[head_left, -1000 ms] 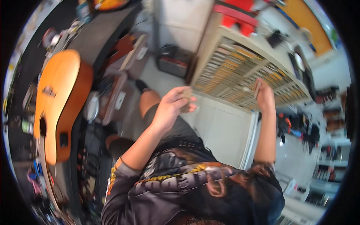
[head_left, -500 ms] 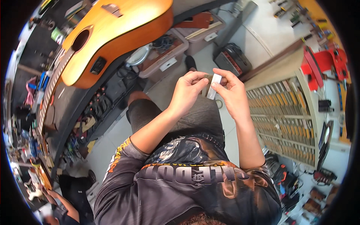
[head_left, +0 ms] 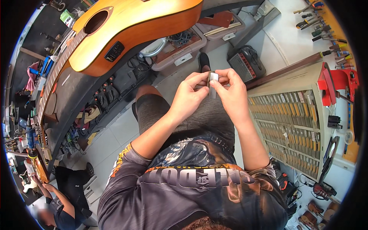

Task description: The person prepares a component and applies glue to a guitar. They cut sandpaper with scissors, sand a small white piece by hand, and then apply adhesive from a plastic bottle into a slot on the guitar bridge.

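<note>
Both my hands meet above my lap, in front of my knees. My right hand (head_left: 229, 89) is closed on a small pale, shiny rectangular block (head_left: 214, 77), thumb on its near face. The fingers of my left hand (head_left: 190, 94) pinch a thin dark greyish strip (head_left: 210, 79) that lies against the block's left side. Fingers cover much of both pieces, and I cannot tell exactly what kind of things they are.
An acoustic guitar (head_left: 138, 25) lies on the dark curved bench (head_left: 86, 86) at left. Plastic bins (head_left: 184, 57) and a small amplifier (head_left: 247, 63) stand ahead. To the right are a rack of slotted files (head_left: 285, 119) and a red vise (head_left: 327, 84). Another person (head_left: 71, 199) works at lower left.
The block has turned, its long white face now mostly out of sight. My hands have come closer together, with the strip against the block. The view has shifted slightly.
</note>
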Available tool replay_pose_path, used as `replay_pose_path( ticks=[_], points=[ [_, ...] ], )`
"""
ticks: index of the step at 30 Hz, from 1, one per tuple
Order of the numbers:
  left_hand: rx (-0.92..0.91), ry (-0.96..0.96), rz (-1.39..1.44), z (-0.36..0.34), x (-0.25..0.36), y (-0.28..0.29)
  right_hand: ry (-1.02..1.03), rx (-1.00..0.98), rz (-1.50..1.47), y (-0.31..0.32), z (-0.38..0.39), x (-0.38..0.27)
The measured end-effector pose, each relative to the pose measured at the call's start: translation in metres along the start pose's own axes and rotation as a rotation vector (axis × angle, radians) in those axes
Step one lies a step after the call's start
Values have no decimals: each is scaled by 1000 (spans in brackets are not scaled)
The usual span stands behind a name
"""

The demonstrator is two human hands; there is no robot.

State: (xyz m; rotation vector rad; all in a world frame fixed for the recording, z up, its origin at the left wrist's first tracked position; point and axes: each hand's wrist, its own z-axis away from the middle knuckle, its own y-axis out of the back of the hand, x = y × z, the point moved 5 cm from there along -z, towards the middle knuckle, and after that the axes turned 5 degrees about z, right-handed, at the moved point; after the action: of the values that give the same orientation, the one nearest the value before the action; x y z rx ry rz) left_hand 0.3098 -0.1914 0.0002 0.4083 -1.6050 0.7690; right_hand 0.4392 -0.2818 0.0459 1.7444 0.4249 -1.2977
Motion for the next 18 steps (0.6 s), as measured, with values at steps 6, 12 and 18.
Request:
replay_pose_path(
  ticks=[6, 12, 18],
  points=[
    [-62, 27, -8, 0, 5, -10, 23, 53, 53, -1, 1, 4],
    [-32, 50, -160, 1, 6, -5, -1, 11, -45, -6, -2, 14],
    [-150, 239, 194, 7, -3, 5, -102, -31, -318, 1, -2, 15]
  ],
)
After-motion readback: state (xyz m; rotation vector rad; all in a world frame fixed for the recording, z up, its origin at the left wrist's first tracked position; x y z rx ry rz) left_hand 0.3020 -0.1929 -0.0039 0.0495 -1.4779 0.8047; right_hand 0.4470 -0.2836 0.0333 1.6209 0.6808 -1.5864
